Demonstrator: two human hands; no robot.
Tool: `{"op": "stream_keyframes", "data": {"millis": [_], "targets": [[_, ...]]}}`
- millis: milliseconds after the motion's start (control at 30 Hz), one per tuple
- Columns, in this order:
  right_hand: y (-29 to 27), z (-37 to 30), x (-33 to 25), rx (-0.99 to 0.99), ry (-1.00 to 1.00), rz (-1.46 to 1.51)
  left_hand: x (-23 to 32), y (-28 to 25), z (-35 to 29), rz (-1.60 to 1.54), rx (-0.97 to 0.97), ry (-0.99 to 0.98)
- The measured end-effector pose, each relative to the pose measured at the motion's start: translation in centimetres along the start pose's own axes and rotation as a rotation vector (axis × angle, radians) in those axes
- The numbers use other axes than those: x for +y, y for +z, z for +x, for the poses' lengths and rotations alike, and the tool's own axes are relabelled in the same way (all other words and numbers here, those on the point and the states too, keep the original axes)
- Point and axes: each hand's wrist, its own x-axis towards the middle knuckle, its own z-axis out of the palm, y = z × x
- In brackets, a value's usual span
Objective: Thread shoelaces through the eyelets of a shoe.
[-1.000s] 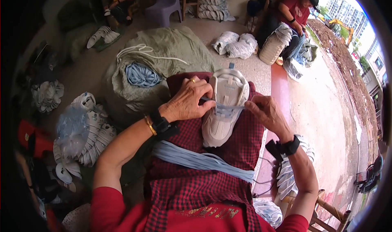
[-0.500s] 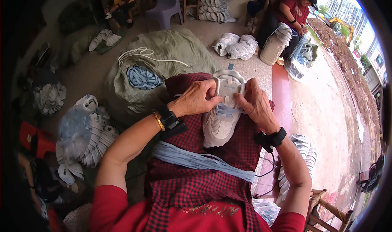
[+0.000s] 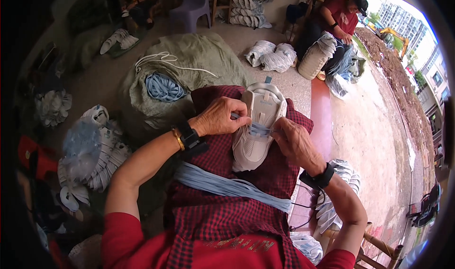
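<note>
A white shoe upper [image 3: 253,148] lies on my lap over the red-and-black checked apron, its toe toward me and its tongue [image 3: 267,101] toward the far side. Light blue lace [image 3: 259,130] crosses the middle of the upper in flat rows. On its left edge my left hand [image 3: 219,118] pinches a piece of the lace between thumb and fingers. At the right edge my right hand [image 3: 297,143] is closed, its fingertips on the lace there. A bundle of loose blue laces [image 3: 227,188] lies across my lap nearer to me.
Beyond my knees stands a green sack [image 3: 204,56] with coiled blue laces [image 3: 164,87] on it. Stacked shoe uppers lie left [image 3: 106,160] and right [image 3: 339,188]. A wooden chair [image 3: 374,245] is at lower right. Another person [image 3: 337,20] sits working at the far right.
Both hands have moved from the upper's collar and tongue down to the laced rows. The right hand has come nearer to me, and more of the tongue now shows.
</note>
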Motion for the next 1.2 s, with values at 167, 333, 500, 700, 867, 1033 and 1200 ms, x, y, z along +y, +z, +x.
{"op": "stream_keyframes", "data": {"millis": [167,333,500,700,867,1033,1200], "targets": [[-0.6,0.7,2.1,0.058,-0.180,-0.060,0.0,-0.7,0.4,-0.153,-0.100,-0.145],[-0.3,0.2,3.4,0.028,-0.069,-0.044,-0.1,-1.0,1.0,-0.106,-0.145,-0.128],[0.7,0.3,4.2,0.035,-0.107,-0.149,-0.1,0.2,0.7,-0.044,-0.072,-0.083],[1.1,0.3,4.3,0.051,-0.096,-0.162,0.5,0.0,0.9,-0.038,-0.145,-0.137],[1.0,0.0,4.2,0.077,-0.132,-0.108,0.3,0.0,1.0,-0.077,-0.170,-0.170],[1.9,1.0,4.8,0.100,-0.157,-0.130,0.5,-0.4,1.4,-0.005,-0.142,-0.170],[2.0,1.9,4.6,0.118,-0.172,-0.115,-0.4,-0.6,2.0,0.038,-0.172,-0.186]]}}
